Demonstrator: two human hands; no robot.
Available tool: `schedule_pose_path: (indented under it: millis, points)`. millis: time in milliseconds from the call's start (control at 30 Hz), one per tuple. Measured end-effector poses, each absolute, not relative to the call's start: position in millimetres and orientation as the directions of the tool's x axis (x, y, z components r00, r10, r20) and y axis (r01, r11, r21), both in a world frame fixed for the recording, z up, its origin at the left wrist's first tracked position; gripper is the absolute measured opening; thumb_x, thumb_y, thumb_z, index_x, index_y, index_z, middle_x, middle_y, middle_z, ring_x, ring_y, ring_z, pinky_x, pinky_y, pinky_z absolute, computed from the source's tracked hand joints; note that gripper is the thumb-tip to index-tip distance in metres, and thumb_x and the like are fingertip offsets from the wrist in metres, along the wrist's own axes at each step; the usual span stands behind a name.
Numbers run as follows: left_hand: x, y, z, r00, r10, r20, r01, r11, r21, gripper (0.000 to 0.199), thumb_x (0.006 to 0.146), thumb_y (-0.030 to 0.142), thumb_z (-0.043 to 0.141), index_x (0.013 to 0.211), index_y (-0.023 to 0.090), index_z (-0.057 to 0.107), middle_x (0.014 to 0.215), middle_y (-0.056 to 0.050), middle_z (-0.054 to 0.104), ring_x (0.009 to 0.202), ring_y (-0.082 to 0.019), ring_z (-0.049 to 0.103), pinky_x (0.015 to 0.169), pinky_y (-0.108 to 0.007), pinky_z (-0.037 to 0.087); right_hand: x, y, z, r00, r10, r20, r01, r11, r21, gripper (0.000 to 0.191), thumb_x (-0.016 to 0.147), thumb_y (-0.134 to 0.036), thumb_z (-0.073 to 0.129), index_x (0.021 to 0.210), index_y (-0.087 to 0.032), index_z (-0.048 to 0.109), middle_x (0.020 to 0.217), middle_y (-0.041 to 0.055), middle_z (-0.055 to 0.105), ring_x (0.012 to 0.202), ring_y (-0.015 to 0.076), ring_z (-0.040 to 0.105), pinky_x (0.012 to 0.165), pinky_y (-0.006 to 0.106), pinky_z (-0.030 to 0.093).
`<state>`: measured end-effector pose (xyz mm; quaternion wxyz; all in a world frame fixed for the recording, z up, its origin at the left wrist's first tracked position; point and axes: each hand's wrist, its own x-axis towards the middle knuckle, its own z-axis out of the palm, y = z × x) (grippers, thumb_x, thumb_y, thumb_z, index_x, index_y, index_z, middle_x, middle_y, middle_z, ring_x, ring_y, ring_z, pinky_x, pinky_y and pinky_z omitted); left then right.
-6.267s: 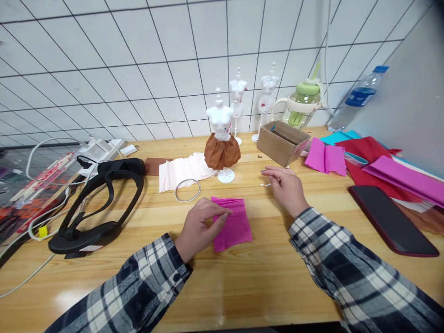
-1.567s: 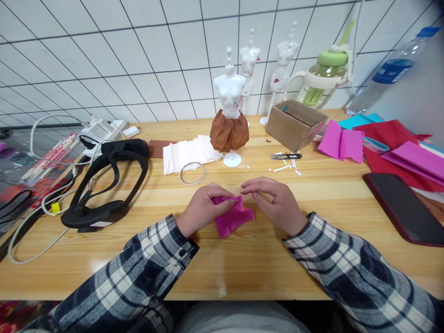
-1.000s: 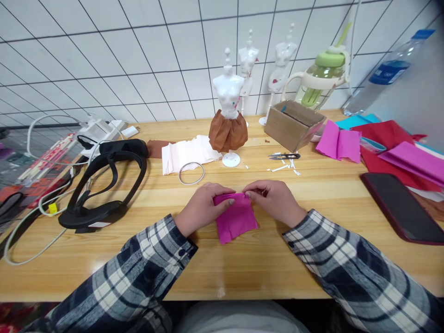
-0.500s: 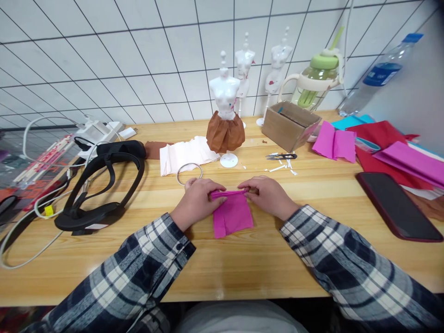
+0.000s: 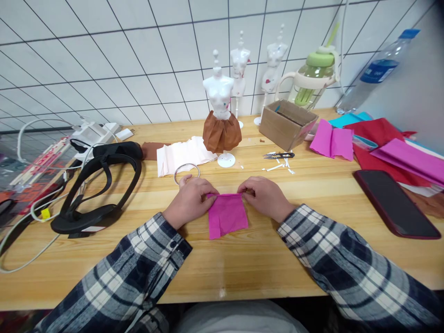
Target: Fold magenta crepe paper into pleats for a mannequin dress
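A small magenta sheet of crepe-like paper or cloth lies in front of me with its far edge folded over into a narrow band. My left hand pinches the left end of that fold between thumb and fingers. At the right end, my right hand pinches the same fold. A strip along the sheet's left side looks doubled over. Just beyond my left hand, a silver metal ring rests partly on a pleated white sheet. A small white mannequin wearing a gathered brown skirt stands farther back.
Thread snips lie among white scraps near a cardboard box. Two more mannequins stand against the tiled wall. A black headset frame and cables sit left. A phone, coloured sheets, a green-lidded jug and a bottle are right.
The folded far edge now looks flatter and straighter between my hands. Both hands keep their pinch at its ends. The whole view has shifted slightly.
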<state>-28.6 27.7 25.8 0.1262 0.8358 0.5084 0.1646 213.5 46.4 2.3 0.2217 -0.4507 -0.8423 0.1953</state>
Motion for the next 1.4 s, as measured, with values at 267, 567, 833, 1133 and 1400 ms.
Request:
schedule_pose_path:
  millis: [267,567,833,1133,1400]
  points:
    - [-34,24,36,0.531,0.831,0.165,0.802,-0.556,0.218,0.022,0.087,0.024,0.053,0.094,0.029,0.073,0.088,-0.003,0.073,0.093,-0.024,0.059,0.107,-0.057,0.008,215,43,6,-0.554,0.802,0.223,0.694,0.593,-0.409,0.017,0.087,-0.015,0.056,0.088,-0.025,0.07,0.09,0.0005,0.07,0.088,0.0167,0.062,0.075,0.028,0.043]
    - [-36,23,36,0.625,0.765,0.156,0.764,-0.641,0.08,0.025,0.089,0.022,0.05,0.092,0.031,0.074,0.082,-0.003,0.068,0.091,-0.023,0.056,0.105,-0.06,0.009,213,35,10,-0.614,0.748,0.252,0.662,0.662,-0.353,0.028,0.092,-0.018,0.051,0.111,-0.031,0.068,0.096,0.0004,0.068,0.088,0.0156,0.061,0.068,0.027,0.041]
    - [-32,19,38,0.626,0.761,0.173,0.764,-0.642,0.06,0.022,0.09,0.025,0.052,0.095,0.03,0.073,0.082,-0.002,0.068,0.088,-0.022,0.058,0.104,-0.061,0.015,212,28,20,-0.685,0.686,0.246,0.647,0.728,-0.227,0.033,0.088,-0.017,0.054,0.111,-0.035,0.069,0.098,0.0003,0.065,0.084,0.0164,0.056,0.066,0.028,0.036]
    - [-31,19,34,0.628,0.752,0.198,0.761,-0.647,0.042,0.022,0.093,0.024,0.05,0.097,0.028,0.071,0.081,-0.001,0.069,0.086,-0.021,0.06,0.103,-0.059,0.018,213,32,19,-0.712,0.682,0.169,0.659,0.731,-0.174,0.03,0.087,-0.015,0.056,0.108,-0.03,0.072,0.099,0.0033,0.068,0.086,0.0185,0.055,0.076,0.034,0.033]
    - [-30,19,35,0.6,0.776,0.196,0.774,-0.624,0.103,0.021,0.09,0.022,0.051,0.089,0.027,0.071,0.081,0.0,0.069,0.087,-0.02,0.06,0.104,-0.057,0.018,214,33,20,-0.656,0.722,0.219,0.673,0.691,-0.264,0.028,0.087,-0.017,0.055,0.108,-0.026,0.071,0.097,0.0037,0.068,0.088,0.0195,0.057,0.078,0.035,0.032]
